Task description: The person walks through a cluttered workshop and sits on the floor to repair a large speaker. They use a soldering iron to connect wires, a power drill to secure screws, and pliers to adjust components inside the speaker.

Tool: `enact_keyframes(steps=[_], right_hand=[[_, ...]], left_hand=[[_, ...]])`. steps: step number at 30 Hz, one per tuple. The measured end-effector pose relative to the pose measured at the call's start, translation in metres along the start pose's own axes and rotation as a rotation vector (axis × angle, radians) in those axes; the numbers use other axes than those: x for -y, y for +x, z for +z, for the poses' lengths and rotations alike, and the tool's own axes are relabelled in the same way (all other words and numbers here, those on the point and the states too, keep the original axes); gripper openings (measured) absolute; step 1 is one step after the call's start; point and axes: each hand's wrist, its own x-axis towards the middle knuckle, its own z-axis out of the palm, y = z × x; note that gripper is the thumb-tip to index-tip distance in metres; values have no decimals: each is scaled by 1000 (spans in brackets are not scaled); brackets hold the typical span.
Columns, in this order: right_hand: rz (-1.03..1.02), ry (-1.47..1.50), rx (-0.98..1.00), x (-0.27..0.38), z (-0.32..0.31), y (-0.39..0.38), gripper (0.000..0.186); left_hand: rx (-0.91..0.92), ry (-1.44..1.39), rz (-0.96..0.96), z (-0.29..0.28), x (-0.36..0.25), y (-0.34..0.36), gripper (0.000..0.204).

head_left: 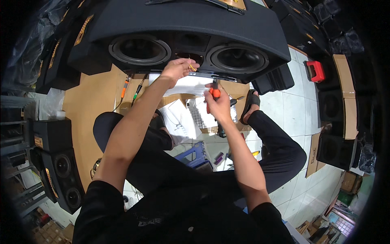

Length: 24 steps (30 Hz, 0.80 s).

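A large black speaker cabinet [183, 20] lies across in front of me, with a round woofer [140, 49] on the left and another woofer [237, 57] on the right. Between them is a dark opening [195, 57]. My left hand [178, 69] is at that opening, its fingertips pinched on a thin yellow wire [192, 67]. Lower and to the right, my right hand [219, 103] is closed around red-orange pliers [215, 94], whose dark jaws point up toward the cabinet. The jaws are apart from the wire.
Two soldering irons [125, 87] lie left of white papers [176, 118]. A power drill [221, 129] lies by my right hand, a blue-and-white stool [195, 154] between my legs. More speakers [63, 175] stand left; a red case [315, 71] and cardboard [345, 97] are on the right.
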Motion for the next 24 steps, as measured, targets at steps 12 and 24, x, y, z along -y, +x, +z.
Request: enact_keyframes(steps=[12, 24], right_hand=[[-176, -106, -302, 8, 67, 62, 15], [-400, -322, -409, 15, 62, 67, 11]], left_hand=[[44, 13, 22, -18, 16, 11, 27], [110, 239, 179, -28, 11, 12, 29]])
